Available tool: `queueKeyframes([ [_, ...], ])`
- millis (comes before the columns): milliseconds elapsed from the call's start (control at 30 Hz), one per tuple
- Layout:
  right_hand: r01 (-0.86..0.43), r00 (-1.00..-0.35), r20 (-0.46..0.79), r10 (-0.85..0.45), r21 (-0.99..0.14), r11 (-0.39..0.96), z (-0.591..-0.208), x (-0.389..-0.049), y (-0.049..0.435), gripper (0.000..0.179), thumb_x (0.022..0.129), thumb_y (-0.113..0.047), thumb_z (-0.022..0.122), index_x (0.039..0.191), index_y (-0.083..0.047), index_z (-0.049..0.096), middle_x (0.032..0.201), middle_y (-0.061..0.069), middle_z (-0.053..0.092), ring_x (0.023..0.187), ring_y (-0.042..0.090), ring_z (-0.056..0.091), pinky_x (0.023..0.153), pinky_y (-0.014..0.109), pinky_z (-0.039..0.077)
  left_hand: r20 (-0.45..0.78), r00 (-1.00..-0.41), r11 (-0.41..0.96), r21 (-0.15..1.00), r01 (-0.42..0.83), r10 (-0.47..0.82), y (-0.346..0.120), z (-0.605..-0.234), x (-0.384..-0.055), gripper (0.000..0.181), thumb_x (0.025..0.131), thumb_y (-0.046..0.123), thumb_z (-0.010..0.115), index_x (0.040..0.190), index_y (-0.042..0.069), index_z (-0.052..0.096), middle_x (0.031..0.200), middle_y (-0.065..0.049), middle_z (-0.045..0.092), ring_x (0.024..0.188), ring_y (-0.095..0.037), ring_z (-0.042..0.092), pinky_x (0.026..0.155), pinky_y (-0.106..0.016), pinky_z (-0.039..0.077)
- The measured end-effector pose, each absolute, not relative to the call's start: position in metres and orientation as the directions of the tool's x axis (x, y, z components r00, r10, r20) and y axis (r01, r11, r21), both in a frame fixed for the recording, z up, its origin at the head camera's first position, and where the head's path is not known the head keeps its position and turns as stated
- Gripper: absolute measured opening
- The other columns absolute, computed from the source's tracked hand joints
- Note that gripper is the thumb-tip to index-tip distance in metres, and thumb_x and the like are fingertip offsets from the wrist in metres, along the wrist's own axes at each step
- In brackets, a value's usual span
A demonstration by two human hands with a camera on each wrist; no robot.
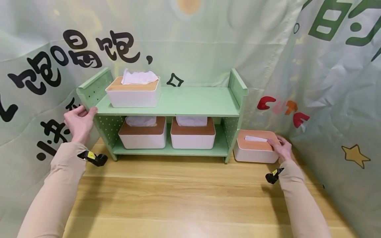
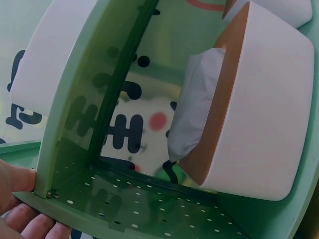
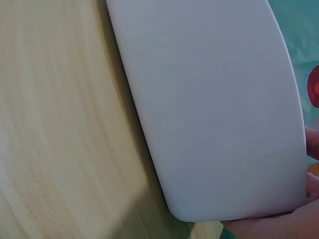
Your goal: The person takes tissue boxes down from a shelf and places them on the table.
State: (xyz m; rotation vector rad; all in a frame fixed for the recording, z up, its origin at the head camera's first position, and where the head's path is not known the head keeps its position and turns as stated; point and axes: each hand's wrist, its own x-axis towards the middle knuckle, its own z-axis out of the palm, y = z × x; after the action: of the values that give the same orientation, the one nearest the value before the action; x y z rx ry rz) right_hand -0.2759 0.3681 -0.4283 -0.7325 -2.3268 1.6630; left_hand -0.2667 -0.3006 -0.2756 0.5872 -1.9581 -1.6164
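Note:
At the left, my left hand [image 1: 80, 122] grips the side of a green two-tier shelf [image 1: 196, 99], thumb on the front edge and fingers around the outer side. In the left wrist view its fingers [image 2: 37, 224] curl at the perforated side panel. My right hand [image 1: 281, 148] holds the right end of a white tissue box [image 1: 257, 155] with a wood-look lid, which sits on the table just right of the shelf. Its thumb lies over the lid beside a thin strip of white tissue in the slot. The right wrist view shows the box's white side [image 3: 209, 114] close up.
One tissue box [image 1: 134, 98] stands at the left of the upper tier. On the lower tier, a left tissue box [image 1: 143, 141] and a right tissue box [image 1: 192, 141] sit side by side. Printed curtains [image 1: 202, 43] hang behind the wooden table [image 1: 184, 191] and along both sides.

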Motion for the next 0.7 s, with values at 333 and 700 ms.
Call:
queueKeyframes([
  [333, 0.308, -0.842, -0.167, 0.512, -0.929, 0.205, -0.4297, -0.2828, 0.3723, 0.075, 0.093, -0.04, 0.067, 0.155, -0.01, 0.038, 0.141, 0.009, 0.047, 0.092, -0.002, 0.045, 0.078, 0.011, 0.04, 0.149, -0.77, 0.202, 0.979, 0.027, -0.62, -0.3005, -0.2762, -0.2649, 0.045, 0.091, 0.018, 0.072, 0.135, 0.011, 0.063, 0.071, 0.029, 0.061, 0.069, 0.012, 0.059, 0.067, -0.003, 0.049],
  [700, 0.326, -0.838, -0.201, 0.508, -0.93, 0.17, -0.4327, -0.2866, 0.3726, 0.076, 0.094, -0.042, 0.065, 0.157, -0.013, 0.035, 0.163, 0.014, 0.032, 0.123, 0.019, 0.047, 0.101, 0.023, 0.042, 0.141, -0.771, 0.192, 0.981, 0.024, -0.621, -0.2996, -0.2747, -0.2636, 0.045, 0.092, 0.018, 0.072, 0.135, 0.01, 0.063, 0.067, 0.031, 0.058, 0.068, 0.011, 0.059, 0.066, -0.003, 0.049],
])
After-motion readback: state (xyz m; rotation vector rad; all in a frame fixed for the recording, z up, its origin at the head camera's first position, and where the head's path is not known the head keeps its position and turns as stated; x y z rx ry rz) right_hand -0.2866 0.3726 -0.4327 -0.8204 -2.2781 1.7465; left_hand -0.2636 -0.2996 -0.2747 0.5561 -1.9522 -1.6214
